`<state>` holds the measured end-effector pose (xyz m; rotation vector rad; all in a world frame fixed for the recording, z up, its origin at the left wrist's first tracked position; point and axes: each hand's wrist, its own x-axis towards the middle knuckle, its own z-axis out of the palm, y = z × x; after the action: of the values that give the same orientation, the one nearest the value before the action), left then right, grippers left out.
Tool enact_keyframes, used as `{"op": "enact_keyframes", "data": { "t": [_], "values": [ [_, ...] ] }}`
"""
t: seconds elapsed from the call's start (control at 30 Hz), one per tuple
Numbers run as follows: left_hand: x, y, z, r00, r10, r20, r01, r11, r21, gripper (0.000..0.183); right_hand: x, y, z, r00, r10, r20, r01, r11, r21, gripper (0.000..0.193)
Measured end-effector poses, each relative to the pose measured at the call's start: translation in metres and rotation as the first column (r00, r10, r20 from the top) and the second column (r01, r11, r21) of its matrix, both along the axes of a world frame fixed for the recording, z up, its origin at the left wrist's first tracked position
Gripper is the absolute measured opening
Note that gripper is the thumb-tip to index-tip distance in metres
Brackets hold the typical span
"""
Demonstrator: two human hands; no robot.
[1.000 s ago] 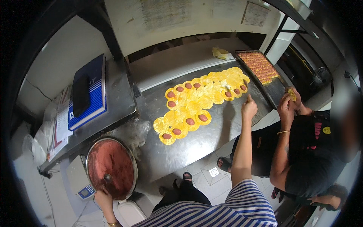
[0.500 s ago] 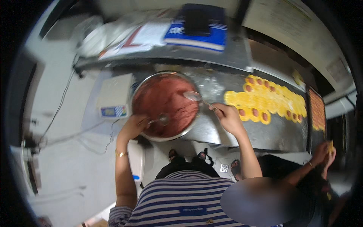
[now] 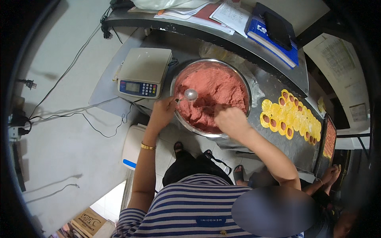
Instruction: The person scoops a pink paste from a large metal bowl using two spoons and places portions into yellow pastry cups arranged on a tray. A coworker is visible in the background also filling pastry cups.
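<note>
A wide steel bowl [image 3: 250, 94] is heaped with pink ground meat mixture [image 3: 222, 77]. At the bowl's left rim, my left hand [image 3: 162, 111] is closed on the handle of a small round scoop [image 3: 191, 95], which hangs over the meat. My right hand [image 3: 233, 122] is closed in a fist over the bowl's near right side. The spoon seen in it a moment ago is now hidden by the hand and the mixture. To the right, yellow round wrappers [image 3: 291, 117] lie in overlapping rows, several with dabs of meat on them.
Left of the bowl stands a white digital scale [image 3: 145, 65]. Papers [image 3: 230, 18] and a blue notebook [image 3: 274, 37] lie on the raised shelf behind. A filled tray [image 3: 329, 139] is at the table's right end, near another person's hands [image 3: 331, 174]. Cables [image 3: 79, 113] trail at left.
My right hand has moved left from beside the bowl to over the meat, hiding its spoon. My left hand still holds the scoop. The view has shifted.
</note>
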<state>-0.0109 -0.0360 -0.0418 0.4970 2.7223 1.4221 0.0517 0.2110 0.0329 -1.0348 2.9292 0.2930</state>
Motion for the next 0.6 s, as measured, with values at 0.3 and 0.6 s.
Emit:
{"op": "enact_keyframes", "data": {
  "t": [0.3,0.6],
  "values": [
    [0.006,0.016,-0.01,0.992,0.129,-0.011,-0.125,0.98,0.152,0.016,0.004,-0.05,-0.01,0.863,-0.277,0.422,0.252,0.961,0.114,0.019],
    [-0.001,0.005,0.001,0.993,0.08,0.091,-0.083,0.996,0.031,0.024,0.002,0.017,-0.002,0.537,-0.359,0.763,0.764,0.59,-0.261,0.022]
  ]
}}
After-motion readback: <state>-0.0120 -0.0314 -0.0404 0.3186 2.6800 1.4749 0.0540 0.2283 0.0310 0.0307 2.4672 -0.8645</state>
